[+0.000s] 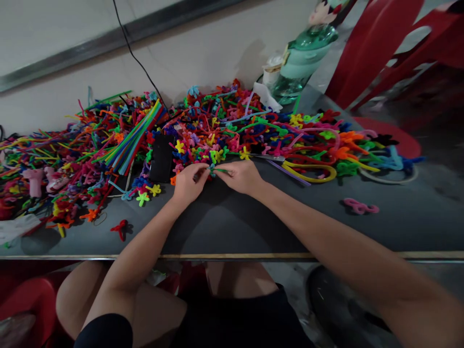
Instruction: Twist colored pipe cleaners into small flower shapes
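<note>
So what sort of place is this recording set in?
Probably a small craft workbench: a dark table heaped with colourful pipe cleaners, both hands pinching a green pipe cleaner, and red plastic chairs beside it.

Left hand (187, 182) and right hand (240, 176) meet at middle of dark bench (232, 227), fingers pinching small green pipe-cleaner piece (217, 169) between them. Heap of coloured pipe cleaners (217, 128) spread along bench behind hands. Black phone (162, 157) lies just left of hands. Yellow-handled scissors (308, 171) to right. Pink twisted piece (360, 207) lies apart, far right. Green bottle (302, 58) stands at back.
</note>
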A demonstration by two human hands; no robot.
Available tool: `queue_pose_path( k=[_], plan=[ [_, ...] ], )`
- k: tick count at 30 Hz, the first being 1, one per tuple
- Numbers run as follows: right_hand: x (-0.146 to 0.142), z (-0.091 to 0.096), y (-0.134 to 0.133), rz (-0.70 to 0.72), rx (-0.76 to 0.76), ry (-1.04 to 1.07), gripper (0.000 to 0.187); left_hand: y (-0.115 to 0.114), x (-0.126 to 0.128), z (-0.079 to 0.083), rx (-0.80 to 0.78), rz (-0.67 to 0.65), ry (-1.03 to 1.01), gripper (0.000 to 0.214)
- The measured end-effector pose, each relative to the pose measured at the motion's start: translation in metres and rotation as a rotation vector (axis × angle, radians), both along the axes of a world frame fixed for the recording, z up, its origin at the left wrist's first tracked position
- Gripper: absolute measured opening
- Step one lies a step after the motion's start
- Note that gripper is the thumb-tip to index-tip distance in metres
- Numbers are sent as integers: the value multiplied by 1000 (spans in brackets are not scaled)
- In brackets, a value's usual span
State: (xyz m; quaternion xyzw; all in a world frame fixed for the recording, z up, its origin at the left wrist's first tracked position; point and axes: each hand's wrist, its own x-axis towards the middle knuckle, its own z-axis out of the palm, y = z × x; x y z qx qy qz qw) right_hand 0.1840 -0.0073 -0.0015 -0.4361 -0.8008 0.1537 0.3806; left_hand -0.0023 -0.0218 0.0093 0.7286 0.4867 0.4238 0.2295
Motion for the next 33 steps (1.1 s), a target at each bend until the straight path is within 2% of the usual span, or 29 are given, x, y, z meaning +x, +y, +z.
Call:
queue_pose_path(
  k=[1,3,6,9,11,13,16,19,23,28,33],
  plan=[
    [0,-1,2,4,-38,44,27,1,-3,0,149,-33,127,21],
    [1,-3,5,20,-123,120,28,3,-9,0,329,-105,332,21],
    [2,-2,5,66,-213,190,29,5,-12,2,415,-126,487,21],
    [0,0,2,97,-240,217,27,1,-7,4,407,-97,490,21],
    [-1,3,-3,85,-219,213,27,-3,-2,5,325,-65,393,22],
    [-1,6,-7,67,-223,241,29,-5,3,4,140,-56,189,26],
    [2,12,-10,78,-371,325,37,-5,7,1,-203,-114,-178,35],
    [4,11,-7,97,-512,359,41,-2,6,-2,-384,-171,-385,40],
    [2,4,1,86,-558,364,46,2,6,-6,-399,-147,-412,43],
    [-1,4,0,38,-546,325,46,2,8,-8,-383,-104,-427,42],
    [-2,7,-1,8,-526,359,44,4,7,-7,-490,-90,-529,39]
  ],
)
